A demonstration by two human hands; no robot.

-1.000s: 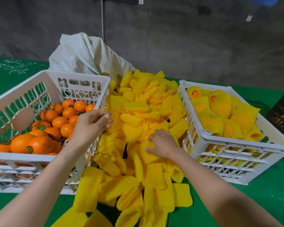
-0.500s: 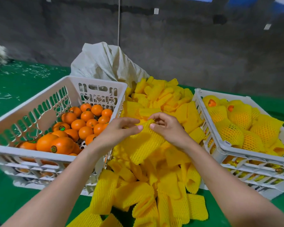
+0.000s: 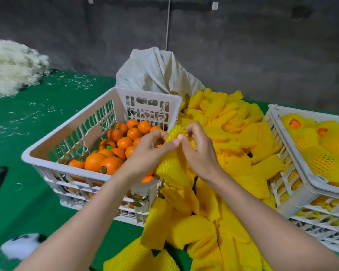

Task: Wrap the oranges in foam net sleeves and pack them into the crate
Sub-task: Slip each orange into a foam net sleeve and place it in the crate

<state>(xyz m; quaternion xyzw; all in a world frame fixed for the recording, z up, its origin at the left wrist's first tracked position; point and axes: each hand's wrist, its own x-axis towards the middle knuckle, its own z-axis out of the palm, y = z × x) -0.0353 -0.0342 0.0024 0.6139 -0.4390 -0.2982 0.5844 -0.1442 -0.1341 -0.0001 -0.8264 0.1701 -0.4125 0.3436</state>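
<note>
Oranges (image 3: 114, 151), bare, round and glossy, some with a small sticker, fill the far part of the white slotted plastic crate (image 3: 70, 122) at left of centre. That crate stands on the green worktop (image 3: 47, 202). A pale fibrous heap (image 3: 10, 67) lies well apart at the far left, with loose strands scattered near it.

The left hand (image 3: 147, 151) is raised over the near right corner of this crate, its thumb and fingertips pinched on the upper edge of a yellow tubular foam net sleeve (image 3: 170, 167). The right hand (image 3: 198, 151) is close against it and grips the same edge from the other side. Both hands are thus clamped on the one sleeve, apparently spreading its mouth. No fruit is visible inside it.

Behind the hands stands a grey-white woven sack (image 3: 155, 75). A loose pile of flat yellow sleeves (image 3: 233, 133) runs from it toward the camera, between the two crates. At right, a second white plastic crate (image 3: 296, 147) holds sleeved oranges (image 3: 325, 163).

Handling assessment:
- **Sleeve:** it is likely very light, soft and stretchy. It is best taken at the rim with both hands and pulled wide, since the mesh may tear if overstretched.
- **Fruit:** each orange is likely firm and moderately heavy, with smooth skin. It is best cupped around its widest part, as it could roll or bruise if dropped.
</note>
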